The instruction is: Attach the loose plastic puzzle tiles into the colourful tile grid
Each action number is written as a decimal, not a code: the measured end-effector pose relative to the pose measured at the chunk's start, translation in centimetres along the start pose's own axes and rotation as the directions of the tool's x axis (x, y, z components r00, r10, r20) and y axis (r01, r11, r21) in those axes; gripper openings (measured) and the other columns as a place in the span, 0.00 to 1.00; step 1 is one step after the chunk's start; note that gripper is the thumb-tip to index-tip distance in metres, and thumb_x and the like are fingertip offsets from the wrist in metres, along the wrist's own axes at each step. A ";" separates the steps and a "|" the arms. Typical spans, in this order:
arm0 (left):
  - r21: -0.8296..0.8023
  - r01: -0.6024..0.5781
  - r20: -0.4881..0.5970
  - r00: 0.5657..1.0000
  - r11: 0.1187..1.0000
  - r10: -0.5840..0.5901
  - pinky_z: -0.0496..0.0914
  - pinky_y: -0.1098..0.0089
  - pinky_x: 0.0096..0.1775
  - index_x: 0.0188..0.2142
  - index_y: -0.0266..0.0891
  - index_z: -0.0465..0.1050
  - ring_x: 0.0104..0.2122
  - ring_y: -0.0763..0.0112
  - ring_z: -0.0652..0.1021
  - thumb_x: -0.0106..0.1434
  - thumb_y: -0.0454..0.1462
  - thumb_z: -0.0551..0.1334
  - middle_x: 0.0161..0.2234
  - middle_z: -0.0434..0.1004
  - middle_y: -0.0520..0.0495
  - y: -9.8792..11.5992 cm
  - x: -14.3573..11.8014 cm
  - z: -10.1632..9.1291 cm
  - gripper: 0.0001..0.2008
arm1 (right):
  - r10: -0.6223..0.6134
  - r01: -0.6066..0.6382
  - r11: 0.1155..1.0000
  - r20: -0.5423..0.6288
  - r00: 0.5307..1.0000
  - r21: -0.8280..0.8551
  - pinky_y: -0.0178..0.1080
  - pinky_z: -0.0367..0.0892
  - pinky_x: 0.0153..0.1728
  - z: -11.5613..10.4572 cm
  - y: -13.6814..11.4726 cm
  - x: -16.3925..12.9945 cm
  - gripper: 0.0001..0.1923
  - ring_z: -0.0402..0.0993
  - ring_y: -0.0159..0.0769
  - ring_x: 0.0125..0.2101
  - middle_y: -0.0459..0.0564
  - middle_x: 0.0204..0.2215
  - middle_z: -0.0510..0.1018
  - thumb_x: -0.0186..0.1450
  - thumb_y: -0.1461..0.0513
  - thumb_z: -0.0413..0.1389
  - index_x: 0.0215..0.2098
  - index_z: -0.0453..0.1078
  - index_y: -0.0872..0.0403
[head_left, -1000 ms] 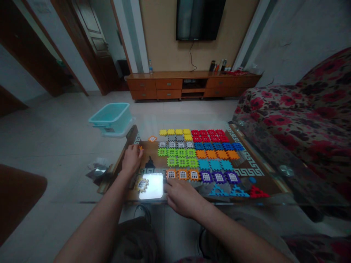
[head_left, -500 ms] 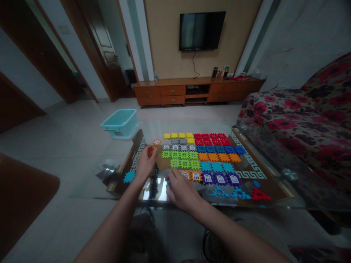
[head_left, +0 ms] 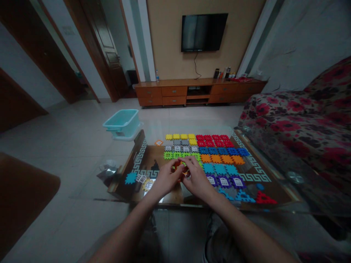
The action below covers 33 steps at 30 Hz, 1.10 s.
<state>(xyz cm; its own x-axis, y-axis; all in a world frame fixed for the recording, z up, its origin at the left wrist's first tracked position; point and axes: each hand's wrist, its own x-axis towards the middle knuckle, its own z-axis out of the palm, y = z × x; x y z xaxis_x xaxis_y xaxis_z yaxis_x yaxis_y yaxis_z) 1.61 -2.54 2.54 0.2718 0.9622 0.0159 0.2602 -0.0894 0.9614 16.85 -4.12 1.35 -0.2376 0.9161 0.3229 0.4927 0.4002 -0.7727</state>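
My left hand (head_left: pixel 168 177) and my right hand (head_left: pixel 196 176) meet over the front middle of the glass table. Their fingers are closed around an orange interlocking tile (head_left: pixel 178 167), mostly hidden by them. Just beyond are green tiles (head_left: pixel 177 155) in a row. Purple window tiles (head_left: pixel 223 181) lie to the right of my right hand. To the left of my left hand rest a yellow tile with a white window (head_left: pixel 148 185), a loose white window panel (head_left: pixel 140 178) and a light-blue tile (head_left: pixel 131 178).
Rows of red (head_left: pixel 212 140), dark-blue (head_left: pixel 219 151), and orange tiles (head_left: pixel 216 159) cover the table's right half. Triangular pieces (head_left: pixel 265 197) lie near the front right. A lone orange window tile (head_left: pixel 158 143) sits at the back left. A turquoise bin (head_left: pixel 123 124) stands on the floor.
My left hand has moved right and nearer with the orange tile. My right hand has shifted right to meet it, and both now grip the tile.
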 end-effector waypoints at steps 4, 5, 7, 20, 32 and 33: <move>-0.053 0.028 -0.010 1.000 0.998 -0.028 0.74 0.66 0.41 0.48 0.40 0.75 0.40 0.63 0.81 0.65 0.47 0.60 0.44 0.81 0.42 -0.2 -0.2 -0.3 0.17 | -0.017 0.013 0.997 0.049 0.999 0.075 0.39 0.73 0.39 0.1 -0.1 0.1 0.35 0.71 0.36 0.42 0.54 0.52 0.64 0.53 0.74 0.53 0.58 0.63 0.51; -0.055 0.031 -0.021 0.999 0.998 -0.032 0.74 0.66 0.41 0.47 0.40 0.75 0.40 0.63 0.81 0.64 0.47 0.60 0.44 0.81 0.42 -0.1 -0.2 -0.4 0.17 | -0.015 0.011 0.996 0.048 0.999 0.092 0.39 0.74 0.38 0.1 -0.1 0.2 0.34 0.71 0.36 0.42 0.54 0.52 0.65 0.53 0.74 0.53 0.58 0.63 0.51; -0.049 0.035 -0.048 0.998 0.998 -0.037 0.75 0.66 0.40 0.46 0.40 0.76 0.39 0.63 0.81 0.64 0.47 0.60 0.43 0.81 0.42 0.0 -0.3 -0.5 0.16 | -0.010 0.005 0.991 0.042 0.999 0.131 0.39 0.74 0.38 0.1 -0.3 0.2 0.32 0.72 0.36 0.41 0.54 0.51 0.66 0.54 0.73 0.54 0.56 0.64 0.51; -0.300 0.123 -0.091 0.984 0.946 -0.156 0.76 0.65 0.38 0.44 0.39 0.73 0.40 0.63 0.79 0.60 0.46 0.65 0.43 0.77 0.41 -0.6 0.6 -0.7 0.17 | 0.128 -0.103 0.968 -0.097 0.987 0.229 0.39 0.75 0.37 0.1 -0.5 0.6 0.25 0.75 0.34 0.36 0.52 0.48 0.72 0.54 0.67 0.60 0.51 0.69 0.53; -0.733 0.150 -0.138 0.922 0.664 -0.361 0.77 0.59 0.48 0.46 0.37 0.69 0.39 0.68 0.81 0.60 0.29 0.65 0.41 0.78 0.40 -0.1 0.9 -0.7 0.15 | 0.573 -0.177 0.345 -0.057 0.818 0.922 0.39 0.76 0.40 -1.2 -1.0 1.5 0.32 0.77 0.35 0.38 0.43 0.34 0.77 0.53 0.62 0.66 0.56 0.68 0.50; -0.741 0.158 -0.122 0.924 0.653 -0.362 0.77 0.59 0.49 0.44 0.36 0.70 0.39 0.68 0.81 0.59 0.29 0.66 0.42 0.78 0.39 0.0 0.9 -0.7 0.13 | 0.586 -0.175 0.310 -0.043 0.809 0.935 0.39 0.76 0.40 -1.3 -1.0 1.5 0.32 0.77 0.35 0.38 0.43 0.33 0.77 0.52 0.63 0.66 0.56 0.69 0.50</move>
<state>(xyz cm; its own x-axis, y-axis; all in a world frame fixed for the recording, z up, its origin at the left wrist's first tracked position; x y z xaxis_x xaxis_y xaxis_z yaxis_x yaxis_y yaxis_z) 1.21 -1.49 2.72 0.0436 0.9530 -0.2998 -0.4741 0.2839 0.8335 17.08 -3.10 3.27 0.1330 0.9767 -0.1682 -0.5883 -0.0588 -0.8065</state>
